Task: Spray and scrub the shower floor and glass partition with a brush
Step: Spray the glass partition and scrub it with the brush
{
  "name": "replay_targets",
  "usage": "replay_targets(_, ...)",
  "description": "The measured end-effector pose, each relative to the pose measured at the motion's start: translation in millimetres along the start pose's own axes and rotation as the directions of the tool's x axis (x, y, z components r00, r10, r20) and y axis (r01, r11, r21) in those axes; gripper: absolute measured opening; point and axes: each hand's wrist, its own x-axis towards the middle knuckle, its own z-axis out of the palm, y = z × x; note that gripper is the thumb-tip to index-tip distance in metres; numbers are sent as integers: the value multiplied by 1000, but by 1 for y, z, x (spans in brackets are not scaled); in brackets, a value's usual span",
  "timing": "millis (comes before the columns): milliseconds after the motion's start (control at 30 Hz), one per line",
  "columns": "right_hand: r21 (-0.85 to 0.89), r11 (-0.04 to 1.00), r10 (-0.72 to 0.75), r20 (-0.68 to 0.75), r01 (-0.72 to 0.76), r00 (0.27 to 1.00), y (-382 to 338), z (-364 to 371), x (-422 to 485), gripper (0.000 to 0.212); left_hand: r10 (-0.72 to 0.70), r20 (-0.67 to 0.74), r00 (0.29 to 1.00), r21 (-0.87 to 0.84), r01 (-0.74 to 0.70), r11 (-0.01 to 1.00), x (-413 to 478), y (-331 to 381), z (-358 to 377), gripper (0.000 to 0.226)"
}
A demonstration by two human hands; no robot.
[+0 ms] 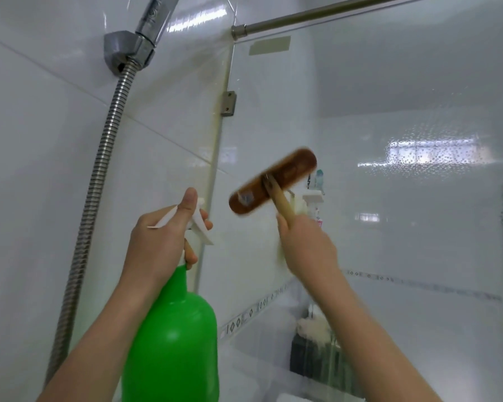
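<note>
My left hand (160,239) grips the white trigger head of a green spray bottle (174,338), held upright in front of the tiled wall. My right hand (305,245) holds the pale wooden handle of a brush whose brown head (273,181) is tilted and blurred against the glass partition (389,198). Water droplets speckle the glass to the right of the brush. The shower floor is out of sight.
A chrome shower head holder (128,50) and ribbed metal hose (99,175) hang on the left wall. A metal rod (317,15) braces the top of the glass, and a bracket (228,103) clamps its edge. Bottles and a dark rack (314,352) show through the glass.
</note>
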Motion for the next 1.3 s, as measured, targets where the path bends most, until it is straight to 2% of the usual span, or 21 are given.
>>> replay_targets(67, 7, 993, 114, 66, -115, 991, 18, 3, -65, 43, -3, 6, 1000, 7, 3, 1000, -4, -1, 0, 49)
replay_targets(133, 19, 986, 161, 81, -163, 984, 23, 1, -59, 45, -5, 17, 1000, 19, 4, 1000, -7, -4, 1, 50)
replay_targets(300, 110, 985, 147, -116, -135, 982, 23, -33, 26, 51, -11, 35, 999, 12, 10, 1000, -11, -9, 12, 50)
replay_targets(367, 62, 981, 186, -47, -183, 981, 46, -30, -11, 45, -8, 39, 999, 2, 8, 1000, -11, -10, 14, 52)
replay_targets(467, -108, 952, 293, 59, -285, 954, 66, -23, -110, 39, -1, 32, 999, -23, 2, 1000, -13, -12, 18, 52)
replay_targets(533, -108, 948, 308, 61, -300, 949, 71, -27, -110, 41, -8, 34, 999, -32, 9, 999, -13, -13, 23, 51)
replay_targets(633, 12, 973, 233, -84, -233, 969, 72, -48, -34, 45, -10, 60, 998, -19, 11, 1000, -13, -12, 39, 51)
replay_targets(733, 109, 974, 220, -235, -199, 947, 75, -75, 16, 51, -1, 70, 998, 10, 0, 1000, -12, -15, 56, 49)
replay_targets(833, 64, 958, 288, -167, -281, 943, 96, -68, -49, 47, 22, 74, 997, 65, -27, 998, -10, -16, 68, 52)
replay_targets(900, 3, 940, 339, -112, -341, 934, 104, -62, -104, 46, 10, 105, 994, -1, -10, 1000, -12, -15, 75, 55)
replay_targets(967, -7, 937, 348, -107, -351, 931, 110, -70, -101, 44, -15, 129, 991, -82, 26, 996, -14, -11, 82, 57)
replay_targets(1133, 60, 962, 273, -244, -266, 931, 116, -112, -24, 45, -17, 199, 980, -74, 32, 997, -19, -1, 99, 61)
replay_targets(1233, 42, 939, 345, -165, -343, 924, 128, -94, -71, 43, 13, 201, 979, -109, 10, 994, -20, 5, 104, 56)
replay_targets(1300, -43, 903, 423, -84, -427, 902, 128, -73, -132, 40, 20, 209, 978, -130, 8, 991, -20, 8, 104, 52)
